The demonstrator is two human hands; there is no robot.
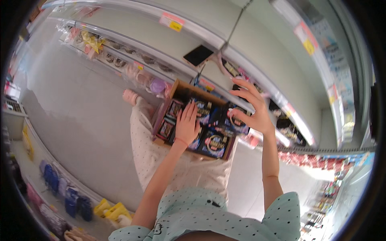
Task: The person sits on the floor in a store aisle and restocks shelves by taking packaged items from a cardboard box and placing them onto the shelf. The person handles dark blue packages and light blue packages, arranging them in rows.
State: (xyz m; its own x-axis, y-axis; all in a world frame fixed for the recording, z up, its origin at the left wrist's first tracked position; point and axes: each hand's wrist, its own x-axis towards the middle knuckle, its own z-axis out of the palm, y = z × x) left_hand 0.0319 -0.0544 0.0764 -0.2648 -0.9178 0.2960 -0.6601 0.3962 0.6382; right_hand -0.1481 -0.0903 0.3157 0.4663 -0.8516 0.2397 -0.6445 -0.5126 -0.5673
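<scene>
An open cardboard box (pixel 182 86) sits across my lap, packed with several dark printed packs, one of which is a black pack (pixel 214 144) in the near right corner. My left hand (pixel 187 126) lies flat over the packs on the left side, fingers stretched out towards the far wall. Over the box's right end, my right hand (pixel 253 108) has its thumb and fingers spread. Its thumb tip overlaps another dark pack (pixel 236 120), which sits higher at the right rim; whether they touch is unclear.
A smartphone (pixel 198 55) lies on a shelf (pixel 178 64) ahead. Packaged goods line the low shelf, including a purple item (pixel 157 86). Metal shelf edges (pixel 289 110) pass close to my right hand. Blue packages (pixel 71 200) and yellow packages (pixel 116 211) stand on shelving behind left.
</scene>
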